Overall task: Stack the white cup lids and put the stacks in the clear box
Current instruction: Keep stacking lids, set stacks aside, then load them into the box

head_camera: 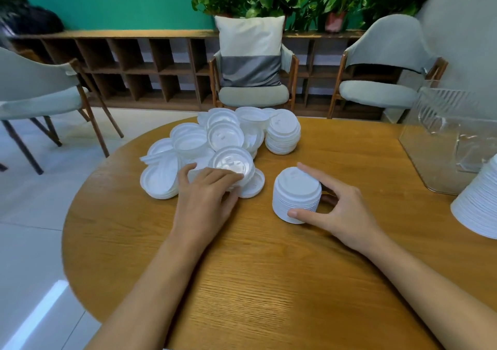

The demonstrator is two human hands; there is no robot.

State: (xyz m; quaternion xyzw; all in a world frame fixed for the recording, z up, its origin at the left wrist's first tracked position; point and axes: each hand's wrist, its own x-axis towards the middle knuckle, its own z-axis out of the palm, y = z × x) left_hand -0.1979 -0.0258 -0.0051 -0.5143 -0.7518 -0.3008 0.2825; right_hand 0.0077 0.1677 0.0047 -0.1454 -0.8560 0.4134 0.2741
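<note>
A loose heap of white cup lids lies on the far left part of the round wooden table. My left hand reaches into the near edge of the heap and its fingers curl around a small group of lids. A short neat stack of lids stands right of the heap. My right hand holds this stack from the side, thumb at its base and forefinger along its top. Another stack leans at the heap's far right. The clear box stands at the table's right edge.
A tall stack of white lids rises at the right edge of view, in front of the clear box. Three pale chairs stand around the far side of the table, with low wooden shelving and potted plants behind.
</note>
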